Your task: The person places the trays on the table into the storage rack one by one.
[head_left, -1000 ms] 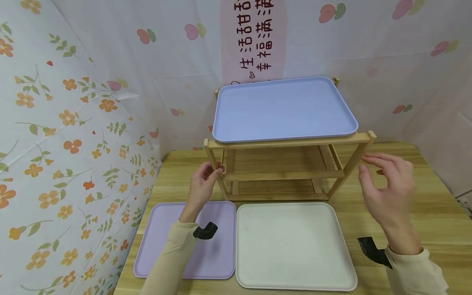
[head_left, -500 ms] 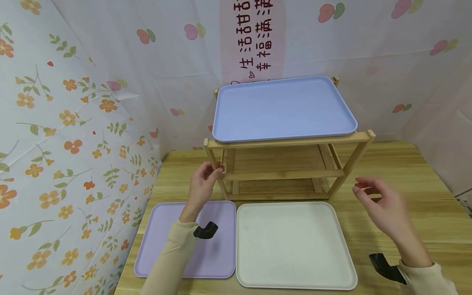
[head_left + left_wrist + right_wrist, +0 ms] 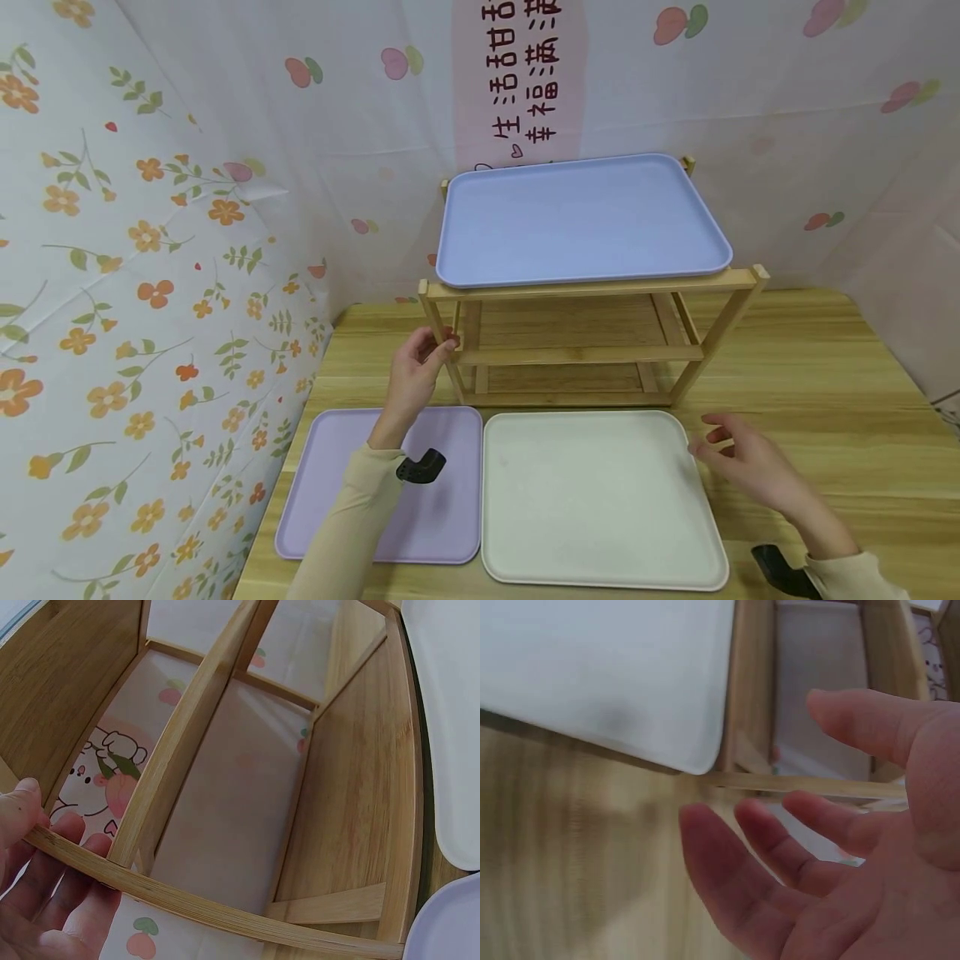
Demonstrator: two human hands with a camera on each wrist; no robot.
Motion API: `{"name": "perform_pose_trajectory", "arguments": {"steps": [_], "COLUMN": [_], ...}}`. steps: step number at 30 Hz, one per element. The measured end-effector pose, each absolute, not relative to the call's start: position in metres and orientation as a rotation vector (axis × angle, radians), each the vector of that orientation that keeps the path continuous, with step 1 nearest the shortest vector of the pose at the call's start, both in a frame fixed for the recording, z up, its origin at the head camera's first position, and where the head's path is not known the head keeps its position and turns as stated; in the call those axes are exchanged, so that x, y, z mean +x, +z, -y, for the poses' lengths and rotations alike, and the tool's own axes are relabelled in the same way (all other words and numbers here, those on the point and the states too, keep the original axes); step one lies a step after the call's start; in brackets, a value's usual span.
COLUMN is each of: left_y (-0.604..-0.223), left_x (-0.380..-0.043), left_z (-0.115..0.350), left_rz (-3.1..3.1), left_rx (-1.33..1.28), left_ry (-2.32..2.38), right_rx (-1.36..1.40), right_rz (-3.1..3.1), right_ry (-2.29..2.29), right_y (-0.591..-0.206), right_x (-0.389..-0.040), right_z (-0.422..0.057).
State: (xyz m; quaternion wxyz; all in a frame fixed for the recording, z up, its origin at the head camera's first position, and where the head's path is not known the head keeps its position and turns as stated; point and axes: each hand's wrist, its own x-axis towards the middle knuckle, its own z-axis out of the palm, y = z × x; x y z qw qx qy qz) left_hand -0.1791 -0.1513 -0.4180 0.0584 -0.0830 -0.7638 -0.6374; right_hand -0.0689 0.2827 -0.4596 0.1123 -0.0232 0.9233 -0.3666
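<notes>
A wooden rack (image 3: 577, 357) with several tiers stands at the back of the table. My left hand (image 3: 414, 377) holds its left front post; in the left wrist view the thumb (image 3: 21, 810) lies on one side of the post and the fingers curl round the other. On the rack's top rests a blue tray (image 3: 581, 221). My right hand (image 3: 750, 467) is beside the right edge of a white tray (image 3: 600, 500), its fingers loosely bent with nothing in them. Whether it touches that edge, I cannot tell. A lilac tray (image 3: 322, 492) lies partly under my left forearm.
The wooden table (image 3: 840, 400) extends to the right of the rack. A flowered cloth (image 3: 165, 333) hangs along the left, and a printed curtain (image 3: 360, 108) hangs behind the rack. The white and lilac trays lie side by side in front.
My right hand has left the rack's right front post and come down and towards me, to the white tray's right side. The left hand keeps its grip on the post.
</notes>
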Motion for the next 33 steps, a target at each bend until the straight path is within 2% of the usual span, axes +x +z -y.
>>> {"name": "perform_pose_trajectory", "arguments": {"steps": [33], "left_y": [-0.417], "left_x": [-0.179], "left_z": [0.150], "left_rz": [2.287], "left_rx": [-0.244], "left_ry": [-1.930], "right_rx": [-0.081], "right_rz": [-2.664], "right_ry": [-1.015], "right_y": [-0.488], "right_x": [-0.060], "right_z": [-0.279]}}
